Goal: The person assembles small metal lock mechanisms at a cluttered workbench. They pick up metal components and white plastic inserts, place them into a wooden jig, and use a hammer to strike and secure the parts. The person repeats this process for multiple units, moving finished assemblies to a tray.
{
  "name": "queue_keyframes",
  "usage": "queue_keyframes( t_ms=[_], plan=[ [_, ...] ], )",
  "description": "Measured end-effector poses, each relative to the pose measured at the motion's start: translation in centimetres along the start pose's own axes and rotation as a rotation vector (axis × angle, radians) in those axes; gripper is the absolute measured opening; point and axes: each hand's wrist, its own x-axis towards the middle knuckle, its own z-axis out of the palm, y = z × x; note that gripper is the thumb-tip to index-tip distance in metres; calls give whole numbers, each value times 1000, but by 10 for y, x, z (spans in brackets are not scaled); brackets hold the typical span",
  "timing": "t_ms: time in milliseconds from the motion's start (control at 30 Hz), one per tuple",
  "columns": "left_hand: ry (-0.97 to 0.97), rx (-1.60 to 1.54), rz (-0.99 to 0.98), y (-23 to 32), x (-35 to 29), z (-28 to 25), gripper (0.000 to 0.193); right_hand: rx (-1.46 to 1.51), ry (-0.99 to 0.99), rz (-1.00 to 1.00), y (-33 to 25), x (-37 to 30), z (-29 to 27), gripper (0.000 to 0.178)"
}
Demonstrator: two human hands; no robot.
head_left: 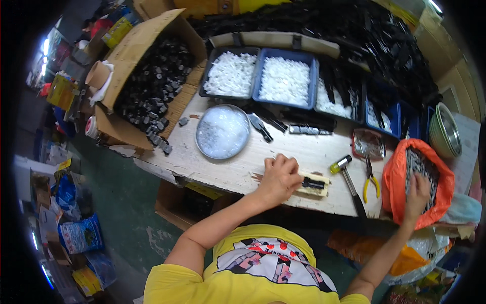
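Note:
My left hand (281, 177) is closed, its fingers curled at the left end of a small cream-coloured block fixture (320, 192). A slim black part (314, 183) lies in the fixture; whatever is under the fingers is hidden. My right hand (417, 196) reaches into an orange bag (394, 182) at the table's right, its fingers stretched over many small grey pieces (429, 169). No piece can be made out in it. Between the hands lie a hammer (353, 190) with a yellow-and-black head and pliers (372, 183) with yellow handles.
A round metal dish (201, 144) holds clear small pieces. Behind it, blue and black trays (315, 81) hold white parts. A cardboard box (190, 93) of black pieces stands left, and black parts (349, 25) are heaped at the back. Stacked bowls (439, 129) stand far right.

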Motion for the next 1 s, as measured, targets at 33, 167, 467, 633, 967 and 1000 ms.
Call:
queue_keyframes(
  t_ms=[33, 167, 467, 633, 967, 1000],
  plan=[
    [-33, 36, 23, 2, 2, -1, 14, -127, -37, 57, 37, -1, -6, 18],
    [-53, -24, 80, -3, 3, -8, 20, -375, -287, 281, 64, -7, -5, 36],
    [410, 391, -364, -135, 94, -89, 21, -240, -314, 247, 63, -5, 3, 35],
    [301, 652, -560, -197, 125, -111, 17, -190, -282, 177, 63, -10, 5, 28],
    [439, -398, -576, -206, 120, -142, 10, -53, -208, 58, 71, -9, 15, 16],
    [456, -489, -557, -206, 118, -142, 12, -1, -187, 68, 69, -9, 17, 15]
  ],
)
